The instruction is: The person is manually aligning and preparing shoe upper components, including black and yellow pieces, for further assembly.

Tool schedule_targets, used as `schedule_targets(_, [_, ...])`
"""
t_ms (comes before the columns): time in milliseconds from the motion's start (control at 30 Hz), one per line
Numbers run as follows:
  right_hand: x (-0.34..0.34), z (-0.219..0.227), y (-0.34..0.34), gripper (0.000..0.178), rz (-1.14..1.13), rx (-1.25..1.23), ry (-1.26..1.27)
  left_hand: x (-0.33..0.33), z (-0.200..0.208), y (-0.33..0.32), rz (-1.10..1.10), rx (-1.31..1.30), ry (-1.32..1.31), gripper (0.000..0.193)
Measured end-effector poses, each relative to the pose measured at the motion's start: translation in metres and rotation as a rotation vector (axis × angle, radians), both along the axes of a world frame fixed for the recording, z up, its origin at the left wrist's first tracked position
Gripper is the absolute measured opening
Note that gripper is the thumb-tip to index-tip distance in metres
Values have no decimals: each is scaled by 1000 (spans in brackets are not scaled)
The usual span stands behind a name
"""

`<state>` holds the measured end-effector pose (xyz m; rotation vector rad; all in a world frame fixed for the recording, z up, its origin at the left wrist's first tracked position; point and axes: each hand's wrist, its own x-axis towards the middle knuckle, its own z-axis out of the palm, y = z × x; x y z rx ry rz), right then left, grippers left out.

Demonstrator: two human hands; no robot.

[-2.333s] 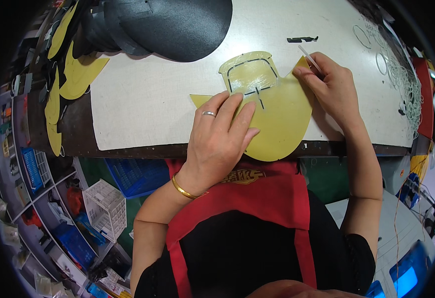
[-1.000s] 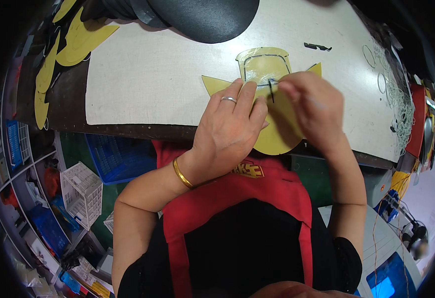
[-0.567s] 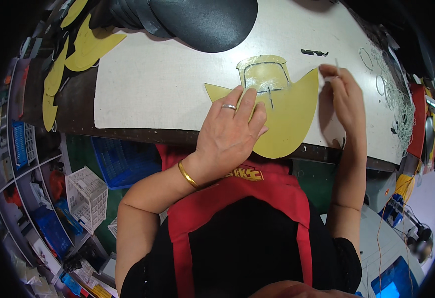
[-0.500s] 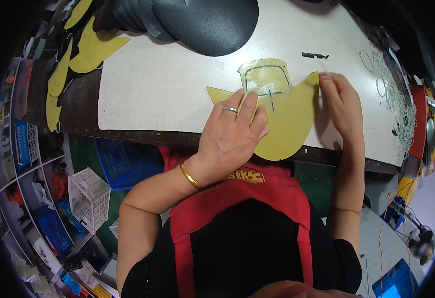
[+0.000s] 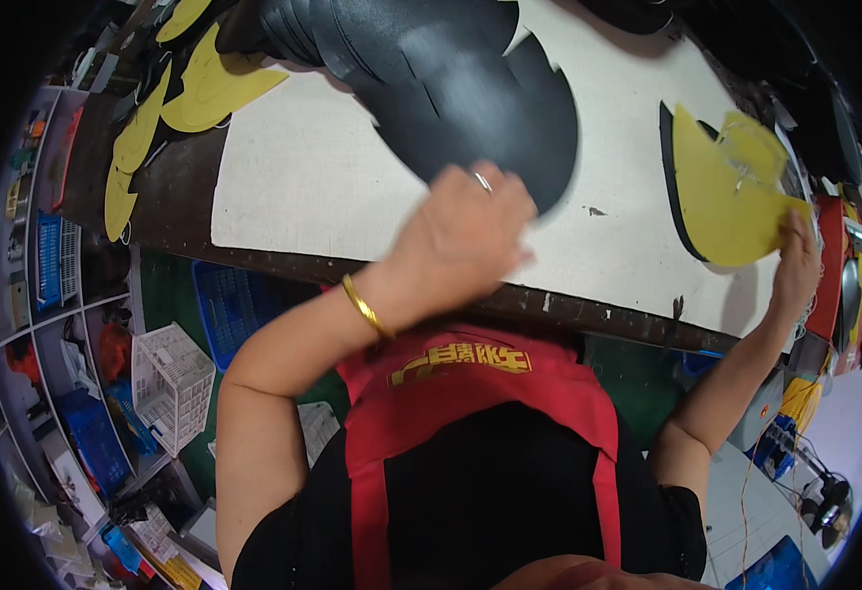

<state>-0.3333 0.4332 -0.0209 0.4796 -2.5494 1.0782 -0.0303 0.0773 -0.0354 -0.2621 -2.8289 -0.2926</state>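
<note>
Head view, looking down over a white work surface (image 5: 313, 187) with a dark front edge. The left hand (image 5: 465, 241) hovers, blurred, above the middle of the surface near its front edge, just at the lower rim of a stack of black foam pieces (image 5: 450, 79); whether the fingers close on a black piece cannot be told. A ring (image 5: 483, 181) shows on one finger and a gold bangle (image 5: 360, 305) circles the wrist.

The right hand (image 5: 797, 265) is at the far right end of the surface, where it grips the lower right corner of a yellow foam cut-out (image 5: 721, 202) between thumb and fingers. The cut-out is lifted and tilted, its right part raised off the surface, with a dark edge showing along its left side and a small yellow panel (image 5: 755, 146) on its upper part.

More yellow foam shapes (image 5: 205, 84) lie at the far left corner and hang over the left edge. Below the front edge stand a blue crate (image 5: 234, 305) and a white basket (image 5: 170, 379). The person wears a red apron (image 5: 470, 393) over black clothing.
</note>
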Motion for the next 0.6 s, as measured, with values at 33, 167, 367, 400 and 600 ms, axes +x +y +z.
schedule_targets(33, [15,9,-15,24,26,-421,-179,9,4,16,-90,65,-97,45])
schedule_targets(167, [74,11,-83,18,350,-330,-395,26,6,35,-233,180,-43,39])
schedule_targets(367, [115,2,-172,22,617,160,-426,34,12,26,123,116,169,44])
schedule_targets(400, [113,0,-173,22,622,161,-427,33,10,27,193,116,102,49])
schedule_targets(600, [116,-2,-191,24,618,207,-492,34,5,33,256,186,26,61])
